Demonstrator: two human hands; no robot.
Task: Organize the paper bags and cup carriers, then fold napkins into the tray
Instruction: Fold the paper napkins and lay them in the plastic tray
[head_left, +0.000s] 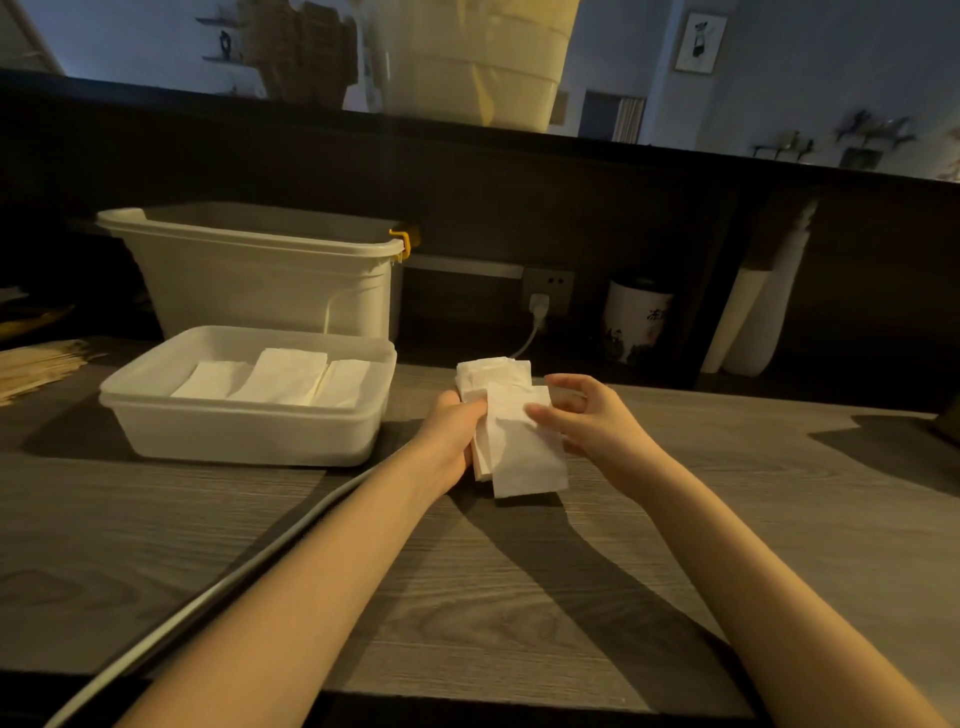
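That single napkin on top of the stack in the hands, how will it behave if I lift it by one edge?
Probably floppy: the top napkin is a thin sheet, already hanging past the napkin stack gripped in the left hand. Likely very light, since the right hand manages it with thumb and fingertips. It may unfold or crease; the tray sits close.

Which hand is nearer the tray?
Left. The left hand grips the napkins just right of the tray; the right hand pinches them from their far side, farther from it.
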